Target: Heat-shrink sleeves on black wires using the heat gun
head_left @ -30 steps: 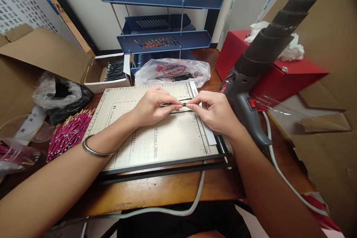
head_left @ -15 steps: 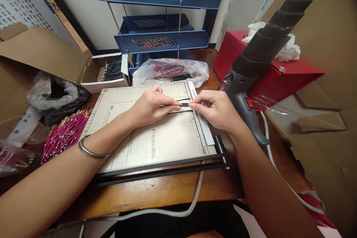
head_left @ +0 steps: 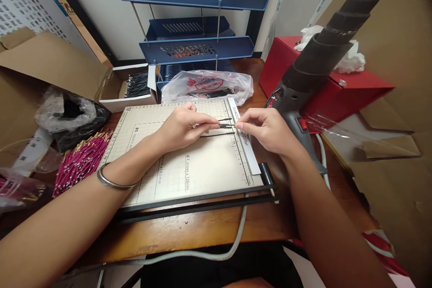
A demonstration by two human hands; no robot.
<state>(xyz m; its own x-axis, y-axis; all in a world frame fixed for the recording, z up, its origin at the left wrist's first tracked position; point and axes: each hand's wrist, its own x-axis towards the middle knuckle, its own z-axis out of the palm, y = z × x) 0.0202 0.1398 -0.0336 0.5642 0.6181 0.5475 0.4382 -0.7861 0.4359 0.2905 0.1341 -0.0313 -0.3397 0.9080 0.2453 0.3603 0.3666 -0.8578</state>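
My left hand (head_left: 185, 126) is closed, with thumb and index finger pinching thin black wires (head_left: 227, 126) above the paper cutter board (head_left: 209, 166). My right hand (head_left: 270, 130) pinches the right end of a wire with thumb and fingertip, over the cutter's white edge strip. A short span of black wire shows between the hands; its finer detail is too small to make out. Another black wire (head_left: 219, 134) lies on the board just below the fingers, its left part hidden by my left hand. One more dark end (head_left: 225, 119) shows just above them.
A dark heat gun (head_left: 303, 85) stands at right before a red box (head_left: 357, 85). Behind the board are a plastic bag (head_left: 205, 85), a carton of black wires (head_left: 137, 84) and a blue rack (head_left: 195, 47). Magenta wires (head_left: 83, 159) lie left. A white cable (head_left: 240, 229) crosses the front edge.
My right hand has shifted slightly right, away from the left fingertips, so more wire shows between them. My left hand stays almost in place. The camera view has moved a little.
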